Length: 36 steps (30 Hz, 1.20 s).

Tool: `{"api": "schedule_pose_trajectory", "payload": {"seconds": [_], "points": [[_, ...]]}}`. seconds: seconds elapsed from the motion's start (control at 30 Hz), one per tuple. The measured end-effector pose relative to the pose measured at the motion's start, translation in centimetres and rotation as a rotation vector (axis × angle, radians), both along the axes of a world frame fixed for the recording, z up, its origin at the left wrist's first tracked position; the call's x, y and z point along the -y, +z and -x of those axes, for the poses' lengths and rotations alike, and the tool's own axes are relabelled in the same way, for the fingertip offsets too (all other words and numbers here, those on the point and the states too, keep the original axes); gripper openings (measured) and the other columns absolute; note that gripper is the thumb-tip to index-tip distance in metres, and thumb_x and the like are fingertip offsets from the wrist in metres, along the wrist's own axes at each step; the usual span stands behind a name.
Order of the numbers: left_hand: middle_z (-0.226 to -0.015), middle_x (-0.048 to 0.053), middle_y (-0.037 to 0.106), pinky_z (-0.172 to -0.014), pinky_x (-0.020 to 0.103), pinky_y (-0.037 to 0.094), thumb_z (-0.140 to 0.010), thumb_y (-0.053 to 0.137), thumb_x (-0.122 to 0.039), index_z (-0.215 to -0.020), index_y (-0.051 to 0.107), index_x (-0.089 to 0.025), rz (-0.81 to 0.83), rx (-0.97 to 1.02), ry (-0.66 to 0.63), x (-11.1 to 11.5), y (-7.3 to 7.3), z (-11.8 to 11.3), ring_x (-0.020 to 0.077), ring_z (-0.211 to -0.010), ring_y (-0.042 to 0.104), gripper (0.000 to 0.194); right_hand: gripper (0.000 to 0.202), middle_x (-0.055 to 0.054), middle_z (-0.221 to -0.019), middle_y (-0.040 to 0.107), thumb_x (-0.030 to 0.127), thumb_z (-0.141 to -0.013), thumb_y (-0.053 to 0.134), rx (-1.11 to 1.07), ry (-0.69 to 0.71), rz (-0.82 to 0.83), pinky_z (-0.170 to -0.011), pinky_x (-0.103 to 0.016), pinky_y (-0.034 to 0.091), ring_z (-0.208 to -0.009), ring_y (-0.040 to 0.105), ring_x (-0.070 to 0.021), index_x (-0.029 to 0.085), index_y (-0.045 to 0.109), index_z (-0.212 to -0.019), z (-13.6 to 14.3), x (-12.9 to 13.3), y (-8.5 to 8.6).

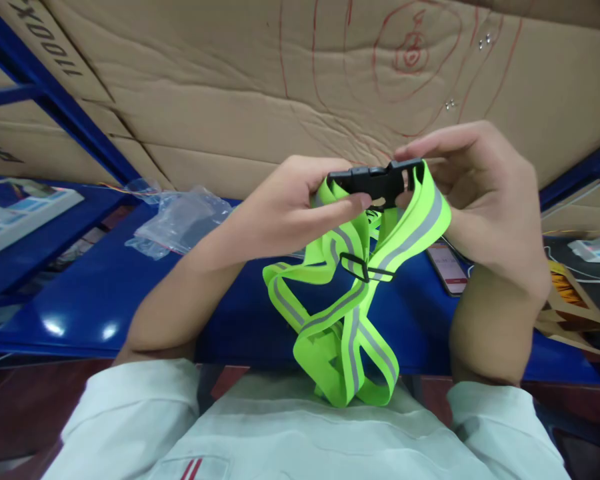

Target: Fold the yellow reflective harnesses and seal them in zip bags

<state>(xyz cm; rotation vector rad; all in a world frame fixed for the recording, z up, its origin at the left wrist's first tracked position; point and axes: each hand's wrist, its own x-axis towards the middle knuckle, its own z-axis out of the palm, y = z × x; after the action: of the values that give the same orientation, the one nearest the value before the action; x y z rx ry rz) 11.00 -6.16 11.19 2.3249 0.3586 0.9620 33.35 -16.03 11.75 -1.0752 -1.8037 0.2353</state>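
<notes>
A black side-release buckle (375, 181) is held up in front of me, its two halves joined or nearly so; I cannot tell if it is fully clicked in. My left hand (285, 207) grips its left end, thumb along the front. Behind the right end, the fingers of my right hand (485, 193) are curled against the buckle and strap. From it hangs a neon-yellow reflective strap (353, 327) with a grey stripe, in loose loops reaching over the table edge. A black slider (365, 268) sits on the strap below the buckle.
The blue table (95, 300) bears a clear plastic bag (180, 220) on the left and a phone (447, 267) near my right wrist. Cardboard (205, 80) with red drawn rings stands behind. At right lies an open cardboard box (570, 307); a white tray (30, 220) is far left.
</notes>
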Motion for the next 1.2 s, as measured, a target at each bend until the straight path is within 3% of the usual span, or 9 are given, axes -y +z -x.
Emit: {"api": "schedule_pose_trajectory", "payload": {"seconds": [0.17, 0.3, 0.5, 0.73, 0.87, 0.93, 1.03, 1.13, 1.2], "points": [[-0.083, 0.0, 0.065, -0.101, 0.041, 0.05, -0.097, 0.064, -0.033, -0.092, 0.071, -0.014, -0.01, -0.003, 0.072, -2.0, 0.9, -1.2, 0.0165, -0.087, 0.061, 0.02, 0.019, -0.004, -0.104, 0.074, 0.038, -0.095, 0.075, -0.058, -0.093, 0.11, -0.083, -0.037, 0.061, -0.093, 0.07, -0.0218, 0.031, 0.076, -0.112, -2.4, -0.2, 0.2], [-0.103, 0.004, 0.069, -0.103, 0.042, 0.048, -0.102, 0.059, -0.046, -0.11, 0.069, -0.013, -0.077, -0.057, 0.1, -4.1, 0.8, -2.0, 0.0206, -0.1, 0.061, 0.036, 0.038, -0.004, -0.086, 0.071, 0.056, -0.1, 0.063, -0.146, -0.105, 0.2, -0.065, -0.029, 0.058, -0.072, 0.067, -0.0151, 0.022, 0.078, -0.11, -3.0, -1.2, -0.3], [-0.103, 0.004, 0.071, -0.103, 0.04, 0.048, -0.092, 0.077, -0.046, -0.108, 0.07, -0.016, -0.039, 0.113, 0.022, -4.8, 0.3, -2.0, 0.0215, -0.102, 0.063, 0.035, 0.034, 0.001, -0.109, 0.077, 0.05, -0.092, 0.075, 0.047, 0.033, 0.274, -0.089, -0.037, 0.064, -0.1, 0.072, -0.0208, 0.03, 0.076, -0.119, -2.1, -2.7, -0.8], [-0.094, -0.002, 0.073, -0.087, 0.03, 0.057, -0.083, 0.085, -0.028, -0.11, 0.066, -0.023, 0.371, 0.216, -0.229, -3.7, -0.7, -3.6, 0.0178, -0.093, 0.072, 0.034, 0.029, 0.001, -0.1, 0.077, 0.041, -0.086, 0.083, 0.019, 0.034, 0.257, -0.086, -0.032, 0.061, -0.091, 0.069, -0.0173, 0.022, 0.078, -0.106, -2.0, -2.7, -0.8], [-0.098, -0.001, 0.076, -0.079, 0.031, 0.061, -0.088, 0.076, -0.018, -0.124, 0.056, -0.025, 0.637, 0.259, -0.162, -3.4, -1.1, -4.7, 0.0177, -0.087, 0.075, 0.042, 0.024, -0.001, -0.099, 0.079, 0.042, -0.092, 0.077, -0.127, -0.023, 0.219, -0.087, -0.035, 0.063, -0.095, 0.072, -0.0202, 0.023, 0.081, -0.106, -1.7, -2.9, -1.1], [-0.098, 0.0, 0.077, -0.083, 0.034, 0.063, -0.089, 0.074, -0.013, -0.126, 0.055, -0.025, 0.704, 0.303, -0.114, -3.4, -1.2, -5.4, 0.0195, -0.091, 0.076, 0.044, 0.027, -0.003, -0.101, 0.08, 0.044, -0.094, 0.075, -0.246, 0.039, 0.249, -0.087, -0.037, 0.064, -0.096, 0.074, -0.022, 0.023, 0.081, -0.109, -1.7, -3.4, -1.5], [-0.105, -0.003, 0.079, -0.097, 0.037, 0.061, -0.086, 0.074, -0.005, -0.129, 0.052, -0.028, 0.769, 0.433, -0.028, -3.4, -1.5, -6.4, 0.0203, -0.103, 0.076, 0.054, 0.032, -0.005, -0.109, 0.08, 0.048, -0.094, 0.073, -0.328, 0.168, 0.31, -0.085, -0.038, 0.065, -0.098, 0.076, -0.0237, 0.024, 0.078, -0.115, -2.0, -4.4, -2.2], [-0.11, -0.004, 0.08, -0.103, 0.038, 0.06, -0.086, 0.073, -0.003, -0.136, 0.047, -0.029, 0.805, 0.494, 0.008, -3.6, -2.1, -7.2, 0.02, -0.112, 0.076, 0.061, 0.034, -0.003, -0.112, 0.079, 0.051, -0.094, 0.072, -0.31, 0.12, 0.333, -0.085, -0.039, 0.066, -0.103, 0.077, -0.0247, 0.028, 0.074, -0.118, -2.5, -5.0, -2.4], [-0.116, -0.002, 0.079, -0.105, 0.035, 0.061, -0.091, 0.068, -0.006, -0.134, 0.051, -0.025, 0.739, 0.452, 0.028, -4.0, -2.4, -7.6, 0.019, -0.116, 0.075, 0.05, 0.034, -0.003, -0.113, 0.079, 0.051, -0.093, 0.072, -0.307, 0.08, 0.338, -0.084, -0.04, 0.066, -0.107, 0.077, -0.0256, 0.028, 0.072, -0.117, -2.7, -5.2, -2.4]]}}
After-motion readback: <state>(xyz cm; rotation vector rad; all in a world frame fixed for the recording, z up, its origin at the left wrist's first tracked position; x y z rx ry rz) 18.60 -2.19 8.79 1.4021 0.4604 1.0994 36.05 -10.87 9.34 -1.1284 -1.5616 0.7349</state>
